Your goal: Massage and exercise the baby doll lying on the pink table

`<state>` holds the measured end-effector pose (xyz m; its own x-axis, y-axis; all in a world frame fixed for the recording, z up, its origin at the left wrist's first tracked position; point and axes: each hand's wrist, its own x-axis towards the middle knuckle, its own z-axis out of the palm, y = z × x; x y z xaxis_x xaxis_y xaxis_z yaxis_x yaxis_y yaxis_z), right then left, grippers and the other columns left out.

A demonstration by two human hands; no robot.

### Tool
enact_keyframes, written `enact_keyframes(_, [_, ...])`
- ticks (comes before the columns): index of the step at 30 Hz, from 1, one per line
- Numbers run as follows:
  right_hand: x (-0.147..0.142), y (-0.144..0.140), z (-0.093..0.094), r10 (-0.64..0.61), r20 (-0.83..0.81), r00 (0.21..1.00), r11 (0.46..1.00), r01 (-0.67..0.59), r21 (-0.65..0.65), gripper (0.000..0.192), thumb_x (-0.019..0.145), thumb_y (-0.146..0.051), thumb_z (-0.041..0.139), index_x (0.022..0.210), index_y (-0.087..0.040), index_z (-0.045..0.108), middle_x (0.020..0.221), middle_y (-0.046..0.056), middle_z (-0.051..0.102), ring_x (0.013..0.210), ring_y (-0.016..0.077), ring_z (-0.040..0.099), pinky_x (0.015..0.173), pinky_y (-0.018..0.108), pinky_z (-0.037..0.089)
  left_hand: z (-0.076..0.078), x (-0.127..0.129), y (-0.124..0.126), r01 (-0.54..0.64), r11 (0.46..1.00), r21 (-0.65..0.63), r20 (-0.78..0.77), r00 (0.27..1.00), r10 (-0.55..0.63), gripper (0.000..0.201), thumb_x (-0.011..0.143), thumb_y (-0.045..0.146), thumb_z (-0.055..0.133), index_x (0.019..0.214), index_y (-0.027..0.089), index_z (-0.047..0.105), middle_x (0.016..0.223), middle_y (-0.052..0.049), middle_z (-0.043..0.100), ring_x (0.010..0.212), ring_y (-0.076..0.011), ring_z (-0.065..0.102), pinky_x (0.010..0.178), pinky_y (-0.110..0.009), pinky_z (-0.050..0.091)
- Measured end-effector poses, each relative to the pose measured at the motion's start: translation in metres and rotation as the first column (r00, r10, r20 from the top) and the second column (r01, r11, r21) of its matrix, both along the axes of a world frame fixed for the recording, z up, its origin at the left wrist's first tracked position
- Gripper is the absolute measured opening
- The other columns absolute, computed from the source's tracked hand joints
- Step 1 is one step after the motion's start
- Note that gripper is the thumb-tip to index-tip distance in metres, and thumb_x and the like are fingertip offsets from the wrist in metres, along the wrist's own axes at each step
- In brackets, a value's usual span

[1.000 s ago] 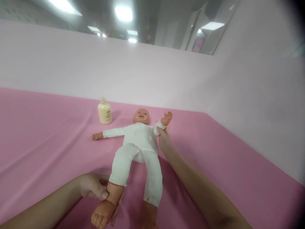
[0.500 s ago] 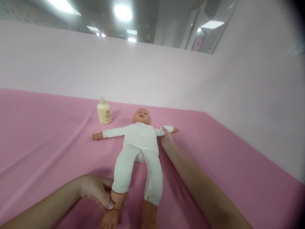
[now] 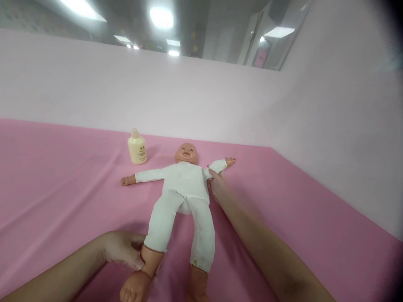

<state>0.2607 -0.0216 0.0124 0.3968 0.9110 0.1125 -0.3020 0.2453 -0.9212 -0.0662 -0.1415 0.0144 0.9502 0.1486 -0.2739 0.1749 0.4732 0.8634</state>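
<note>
A baby doll (image 3: 185, 180) with a white cloth body lies on its back, its head away from me and its arms spread. My left hand (image 3: 124, 250) is closed around the doll's lower leg, at the ankle on the left side of the view; the thumb lies on top and the other fingers are hidden underneath. My right hand (image 3: 218, 184) grips the doll's upper arm on the right, near the shoulder, thumb on top. That arm angles upward, with the small hand open. The doll's other leg rests on the pink surface, its foot partly out of view.
A cream-coloured pump bottle (image 3: 137, 149) stands to the left of the doll's head. The pink covering (image 3: 78, 176) has creases on the left. Behind it rises a pale wall (image 3: 157, 92), with a mirror or glass panel (image 3: 220, 33) reflecting ceiling lights.
My right hand has slid along the doll's arm toward the shoulder, and the doll's forearm has tilted up. The leg in my left hand has shifted left, its foot turning outward.
</note>
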Motion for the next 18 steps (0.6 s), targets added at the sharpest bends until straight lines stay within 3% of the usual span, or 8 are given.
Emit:
enact_keyframes(2, [-0.007, -0.008, 0.007, 0.037, 0.021, 0.999, 0.999, -0.038, 0.01, 0.067, 0.074, -0.026, 0.065, 0.135, -0.033, 0.039, 0.126, 0.004, 0.06, 0.105, 0.0219, 0.064, 0.081, 0.037, 0.056, -0.006, 0.004, 0.002, -0.054, 0.995, -0.082, 0.162, 0.984, 0.067, 0.048, 0.069, 0.055, 0.071, 0.094, 0.014, 0.066, 0.068, -0.004, 0.066, 0.059, -0.0179, 0.058, 0.061, -0.031, 0.046])
enact_keyframes(4, [-0.014, -0.015, 0.012, 0.044, 0.143, 0.989, 0.997, -0.053, 0.055, 0.061, 0.076, -0.027, 0.064, 0.133, -0.033, 0.042, 0.126, 0.003, 0.061, 0.11, 0.022, 0.061, 0.09, 0.04, 0.054, -0.008, 0.009, 0.005, -0.104, 0.978, -0.183, 0.296, 0.942, 0.156, 0.052, 0.073, 0.065, 0.058, 0.085, 0.015, 0.063, 0.05, -0.001, 0.055, 0.046, -0.0152, 0.047, 0.053, -0.03, 0.043])
enact_keyframes(7, [-0.021, -0.022, 0.017, 0.073, 0.345, 0.936, 0.991, -0.108, 0.082, 0.051, 0.079, -0.027, 0.062, 0.129, -0.028, 0.05, 0.121, 0.005, 0.063, 0.111, 0.023, 0.06, 0.097, 0.045, 0.049, -0.004, 0.014, 0.01, -0.29, 0.909, -0.299, 0.291, 0.879, 0.377, 0.05, 0.081, 0.064, 0.049, 0.08, 0.015, 0.06, 0.045, 0.003, 0.043, 0.046, -0.0126, 0.04, 0.053, -0.028, 0.041])
enact_keyframes(9, [-0.023, -0.025, 0.018, 0.109, 0.529, 0.841, 0.973, -0.2, 0.117, 0.043, 0.08, -0.021, 0.059, 0.122, -0.027, 0.058, 0.121, 0.005, 0.063, 0.116, 0.0237, 0.056, 0.104, 0.047, 0.043, 0.001, 0.016, 0.011, -0.41, 0.851, -0.327, 0.21, 0.847, 0.489, 0.049, 0.084, 0.061, 0.048, 0.079, 0.014, 0.061, 0.046, 0.004, 0.041, 0.048, -0.0119, 0.038, 0.055, -0.027, 0.041])
enact_keyframes(13, [-0.024, -0.029, 0.019, 0.033, 0.855, 0.518, 0.9, -0.387, 0.2, 0.049, 0.075, -0.004, 0.047, 0.113, -0.027, 0.066, 0.127, 0.005, 0.058, 0.131, 0.0236, 0.041, 0.116, 0.05, 0.025, 0.005, 0.018, 0.009, -0.513, 0.795, -0.325, 0.102, 0.816, 0.568, 0.049, 0.083, 0.06, 0.052, 0.077, 0.013, 0.061, 0.048, 0.003, 0.042, 0.048, -0.0114, 0.038, 0.054, -0.027, 0.04])
enact_keyframes(15, [-0.024, -0.03, 0.02, 0.007, 0.894, 0.449, 0.892, -0.406, 0.197, 0.055, 0.073, -0.001, 0.043, 0.117, -0.028, 0.065, 0.127, 0.006, 0.056, 0.131, 0.0236, 0.04, 0.116, 0.051, 0.024, 0.004, 0.019, 0.008, -0.544, 0.779, -0.313, 0.069, 0.805, 0.59, 0.049, 0.083, 0.06, 0.053, 0.079, 0.012, 0.062, 0.049, 0.003, 0.043, 0.048, -0.0119, 0.039, 0.054, -0.027, 0.04])
enact_keyframes(18, [-0.023, -0.031, 0.02, -0.005, 0.909, 0.418, 0.895, -0.404, 0.191, 0.058, 0.072, -0.001, 0.042, 0.12, -0.028, 0.063, 0.127, 0.007, 0.055, 0.13, 0.0237, 0.04, 0.116, 0.051, 0.025, 0.003, 0.019, 0.007, -0.562, 0.772, -0.296, 0.044, 0.8, 0.599, 0.049, 0.082, 0.061, 0.054, 0.078, 0.013, 0.062, 0.049, 0.002, 0.044, 0.049, -0.0126, 0.041, 0.055, -0.028, 0.04])
